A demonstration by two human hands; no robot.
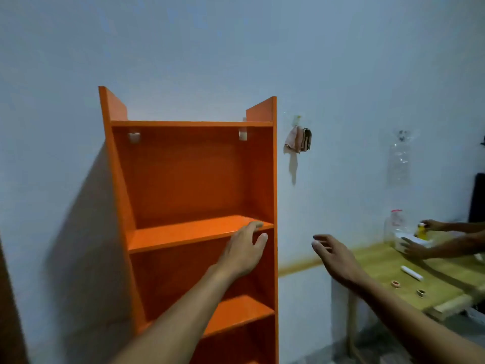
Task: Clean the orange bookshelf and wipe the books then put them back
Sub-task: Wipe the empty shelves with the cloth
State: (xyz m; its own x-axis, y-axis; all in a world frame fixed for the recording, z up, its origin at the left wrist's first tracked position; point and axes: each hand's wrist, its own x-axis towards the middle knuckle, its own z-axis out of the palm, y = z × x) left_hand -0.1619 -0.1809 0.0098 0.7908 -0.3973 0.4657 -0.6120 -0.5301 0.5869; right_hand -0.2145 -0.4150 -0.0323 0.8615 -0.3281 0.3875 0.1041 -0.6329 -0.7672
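The orange bookshelf (pixel 191 179) stands against the pale wall with its visible shelves bare; no books are in view. My left hand (pixel 244 249) reaches to the right end of the middle shelf, its fingers loosely spread and the fingertips at the shelf's front edge. My right hand (pixel 333 254) hovers in the air to the right of the bookshelf, fingers relaxed and holding nothing. A folded pinkish cloth (pixel 298 140) hangs on a wall hook just right of the bookshelf's top.
A wooden table (pixel 388 269) stands at the right with a white tube (pixel 411 272) and two small tape rolls (pixel 408 288) on it. Another person's hands (pixel 420 244) handle a yellow bottle and a white box there. A clear plastic bag (pixel 399 164) hangs on the wall.
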